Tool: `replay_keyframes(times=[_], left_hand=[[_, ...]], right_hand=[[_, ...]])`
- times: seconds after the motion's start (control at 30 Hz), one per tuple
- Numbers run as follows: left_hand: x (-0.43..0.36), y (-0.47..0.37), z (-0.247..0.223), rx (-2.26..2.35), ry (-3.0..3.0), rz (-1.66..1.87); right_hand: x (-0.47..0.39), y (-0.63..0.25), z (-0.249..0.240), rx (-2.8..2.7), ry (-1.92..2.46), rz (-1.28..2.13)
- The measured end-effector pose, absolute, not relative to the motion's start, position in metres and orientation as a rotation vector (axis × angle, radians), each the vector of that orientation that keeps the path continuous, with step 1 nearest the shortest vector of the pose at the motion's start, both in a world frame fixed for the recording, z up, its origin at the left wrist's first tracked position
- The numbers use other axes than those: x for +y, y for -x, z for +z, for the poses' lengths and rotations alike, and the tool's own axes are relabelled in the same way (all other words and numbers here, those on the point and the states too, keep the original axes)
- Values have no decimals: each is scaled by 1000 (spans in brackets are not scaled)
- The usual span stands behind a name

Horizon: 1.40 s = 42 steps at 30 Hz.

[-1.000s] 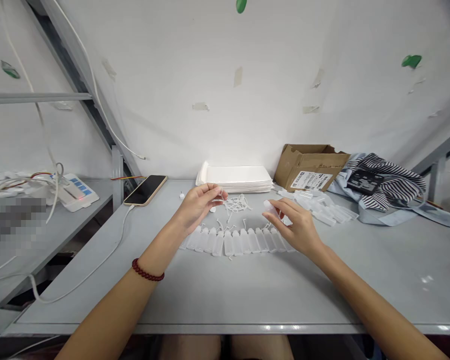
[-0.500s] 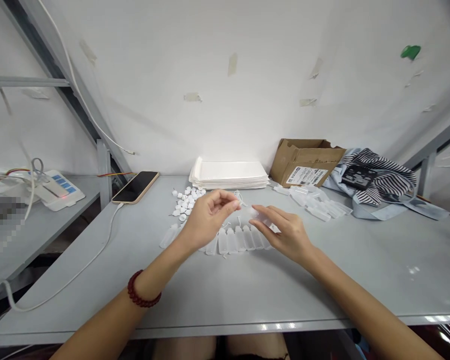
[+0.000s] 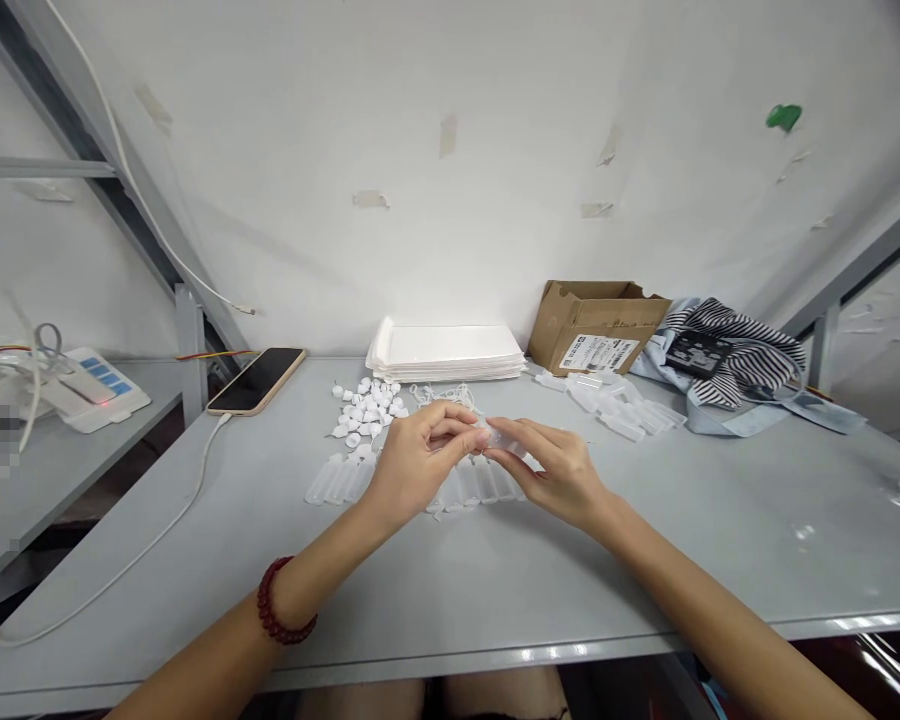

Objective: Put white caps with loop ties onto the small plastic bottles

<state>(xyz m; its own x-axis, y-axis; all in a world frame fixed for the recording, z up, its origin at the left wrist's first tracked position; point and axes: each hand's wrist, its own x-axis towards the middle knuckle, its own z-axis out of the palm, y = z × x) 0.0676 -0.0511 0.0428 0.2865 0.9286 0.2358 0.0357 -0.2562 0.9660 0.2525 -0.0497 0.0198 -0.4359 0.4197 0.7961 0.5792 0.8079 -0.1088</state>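
Over the middle of the table, my right hand (image 3: 562, 470) is closed around a small translucent plastic bottle (image 3: 501, 440), lying sideways with its end toward the left. My left hand (image 3: 416, 455) meets that end, thumb and fingertips pinched; what sits between them is hidden. Below my hands lies a row of similar bottles (image 3: 469, 485), partly covered by the left hand, and more capped bottles (image 3: 337, 480) lie to its left. White caps (image 3: 367, 400) form a loose pile beyond the left hand. Behind the fingertips is a small heap of white strings (image 3: 450, 393).
A stack of white envelopes (image 3: 450, 350) rests against the wall, beside an opened cardboard box (image 3: 600, 320). More loose bottles (image 3: 619, 405) lie in front of the box, near striped cloth (image 3: 757, 350). A phone (image 3: 259, 380) on a charging cable (image 3: 187, 515) is at left.
My hands have come together, so my left fingertips now touch the end of the bottle in my right hand. The whole view has shifted slightly.
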Motion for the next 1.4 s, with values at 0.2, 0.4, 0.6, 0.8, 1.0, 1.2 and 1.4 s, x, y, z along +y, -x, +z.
replay_keyframes(times=[0.2,0.4,0.6,0.8,1.0,1.2,1.4], left_hand=[[-51,-69,42,900,-1568,1119],[-50,-69,42,923,-1567,1147],[-51,-70,43,1004,-1552,1164],[-52,-71,43,1028,-1586,1158],[-50,-73,39,1038,-1588,1101],[-49,-74,35,1056,-1634,1046],[-51,-75,37,1083,-1684,1000]], right_hand=[[-50,-249,18,-2123,695,-331],[-51,-248,21,-2125,700,-408],[-54,-248,23,-2123,709,-335],[-55,-248,22,-2169,745,-363],[-53,-250,18,-2270,796,-472],[-53,-250,15,-2274,769,-385],[-53,-248,13,-2205,739,-240]])
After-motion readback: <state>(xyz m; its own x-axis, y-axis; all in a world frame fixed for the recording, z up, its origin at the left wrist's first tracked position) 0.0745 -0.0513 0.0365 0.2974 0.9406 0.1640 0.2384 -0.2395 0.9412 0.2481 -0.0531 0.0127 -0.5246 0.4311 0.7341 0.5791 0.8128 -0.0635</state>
